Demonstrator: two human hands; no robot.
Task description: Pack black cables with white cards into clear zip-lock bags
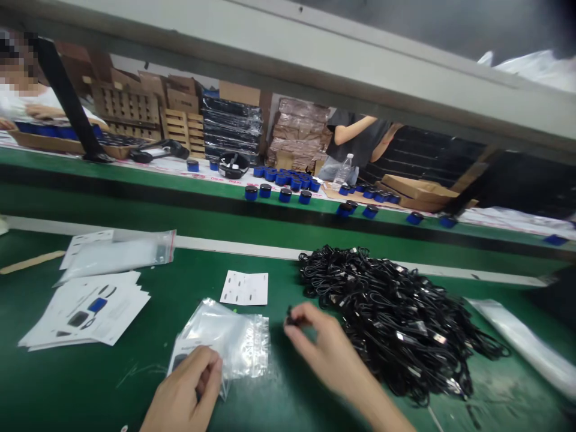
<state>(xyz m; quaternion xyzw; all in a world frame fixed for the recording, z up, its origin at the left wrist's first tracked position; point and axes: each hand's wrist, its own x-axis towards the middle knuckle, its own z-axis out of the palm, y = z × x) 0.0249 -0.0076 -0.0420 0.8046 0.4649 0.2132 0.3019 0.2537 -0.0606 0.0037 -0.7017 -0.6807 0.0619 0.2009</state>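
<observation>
We have flat, overlapping clear plastic bags (pixel 236 339) lying left of a tangled heap of black cables (pixel 396 312); just left of that heap, we pinch a small black piece (pixel 290 318), its shape unclear.

left hand (pixel 186 384): bare, cropped by lower frame edge | right hand (pixel 321 345): bare, slim fingers (pixel 310 313) | right forearm (pixel 375 399): bare down to frame edge
</observation>
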